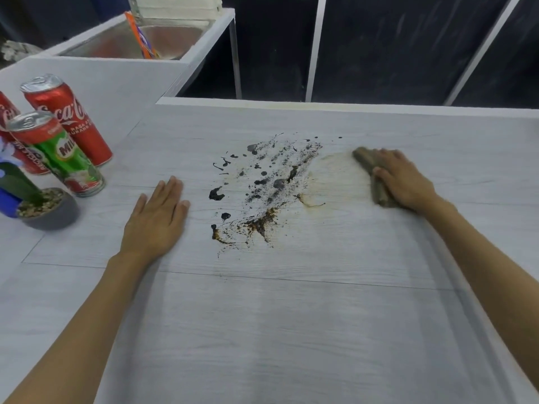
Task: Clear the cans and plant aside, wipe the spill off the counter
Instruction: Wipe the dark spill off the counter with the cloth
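Note:
A dark brown spill (262, 188) of blotches and streaks lies in the middle of the pale wood-grain counter (291, 316). A faint smeared patch spreads from its right side. My right hand (404, 179) presses a stained brownish cloth (370, 170) onto the counter just right of that patch, with its fingers lying over the cloth. My left hand (156, 220) rests flat on the counter, left of the spill. At the far left stand two red Coca-Cola cans (68, 118), a green Milo can (58, 153) and a small potted plant (43, 207).
A steel sink (131, 42) with an orange packet (140, 36) in it sits at the back left. Beyond the counter's far edge (350, 106) are dark panels and metal frame bars (315, 48).

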A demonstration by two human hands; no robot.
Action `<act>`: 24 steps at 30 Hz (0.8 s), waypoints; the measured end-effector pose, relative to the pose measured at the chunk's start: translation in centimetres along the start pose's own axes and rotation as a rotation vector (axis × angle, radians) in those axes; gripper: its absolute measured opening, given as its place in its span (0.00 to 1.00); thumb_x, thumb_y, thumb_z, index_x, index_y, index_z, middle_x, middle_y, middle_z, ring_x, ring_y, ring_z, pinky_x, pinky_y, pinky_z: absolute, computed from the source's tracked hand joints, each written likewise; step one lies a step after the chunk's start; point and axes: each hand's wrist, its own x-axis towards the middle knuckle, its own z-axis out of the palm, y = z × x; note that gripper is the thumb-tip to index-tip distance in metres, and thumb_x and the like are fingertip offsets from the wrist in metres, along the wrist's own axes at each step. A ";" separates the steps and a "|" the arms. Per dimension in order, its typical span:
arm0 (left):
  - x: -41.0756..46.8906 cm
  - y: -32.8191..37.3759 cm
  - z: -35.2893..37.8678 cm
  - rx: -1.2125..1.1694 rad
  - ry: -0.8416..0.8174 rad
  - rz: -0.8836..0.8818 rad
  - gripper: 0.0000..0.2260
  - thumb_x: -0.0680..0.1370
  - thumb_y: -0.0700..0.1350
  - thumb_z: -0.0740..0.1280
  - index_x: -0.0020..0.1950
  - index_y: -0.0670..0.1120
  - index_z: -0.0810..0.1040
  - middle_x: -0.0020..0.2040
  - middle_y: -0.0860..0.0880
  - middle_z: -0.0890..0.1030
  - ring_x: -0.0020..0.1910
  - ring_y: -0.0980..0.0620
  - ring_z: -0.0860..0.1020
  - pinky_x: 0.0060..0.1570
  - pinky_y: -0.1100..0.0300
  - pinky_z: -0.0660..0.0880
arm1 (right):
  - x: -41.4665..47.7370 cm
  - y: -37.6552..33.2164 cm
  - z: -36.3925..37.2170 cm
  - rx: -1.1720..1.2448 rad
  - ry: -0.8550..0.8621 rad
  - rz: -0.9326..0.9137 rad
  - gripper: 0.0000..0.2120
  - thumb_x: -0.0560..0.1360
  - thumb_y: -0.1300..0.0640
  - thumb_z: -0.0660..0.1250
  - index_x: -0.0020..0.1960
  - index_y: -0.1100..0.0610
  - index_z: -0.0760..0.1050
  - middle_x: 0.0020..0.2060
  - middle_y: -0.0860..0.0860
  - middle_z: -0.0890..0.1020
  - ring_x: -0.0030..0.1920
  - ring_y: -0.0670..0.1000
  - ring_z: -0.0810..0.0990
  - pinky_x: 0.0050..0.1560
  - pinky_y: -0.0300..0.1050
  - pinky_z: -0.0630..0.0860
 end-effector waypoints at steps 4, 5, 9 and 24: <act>0.2 0.0 0.0 0.008 0.001 -0.003 0.24 0.81 0.54 0.45 0.77 0.51 0.48 0.77 0.55 0.47 0.76 0.58 0.46 0.75 0.55 0.42 | 6.0 -3.3 1.4 -0.118 -0.015 0.108 0.31 0.74 0.43 0.43 0.69 0.59 0.61 0.68 0.59 0.68 0.68 0.61 0.63 0.68 0.57 0.59; 0.2 0.0 0.0 0.007 0.002 -0.006 0.24 0.81 0.54 0.45 0.77 0.51 0.48 0.77 0.56 0.47 0.76 0.58 0.46 0.75 0.55 0.42 | 6.9 -5.0 2.3 -0.114 -0.021 0.094 0.31 0.74 0.43 0.42 0.69 0.60 0.61 0.67 0.59 0.68 0.67 0.61 0.63 0.68 0.57 0.59; 0.2 0.0 -0.1 0.018 -0.002 -0.009 0.24 0.81 0.54 0.45 0.77 0.51 0.48 0.77 0.56 0.47 0.76 0.59 0.46 0.75 0.55 0.43 | 4.6 -11.6 5.5 -0.120 -0.088 -0.189 0.24 0.81 0.49 0.46 0.73 0.58 0.56 0.72 0.55 0.62 0.73 0.58 0.57 0.73 0.56 0.54; 0.0 0.3 0.0 0.010 0.034 -0.018 0.24 0.81 0.54 0.45 0.77 0.53 0.48 0.77 0.58 0.47 0.76 0.61 0.46 0.75 0.57 0.43 | 10.5 -9.1 3.2 0.031 0.056 0.151 0.19 0.76 0.54 0.54 0.63 0.63 0.67 0.60 0.64 0.71 0.63 0.65 0.67 0.64 0.58 0.65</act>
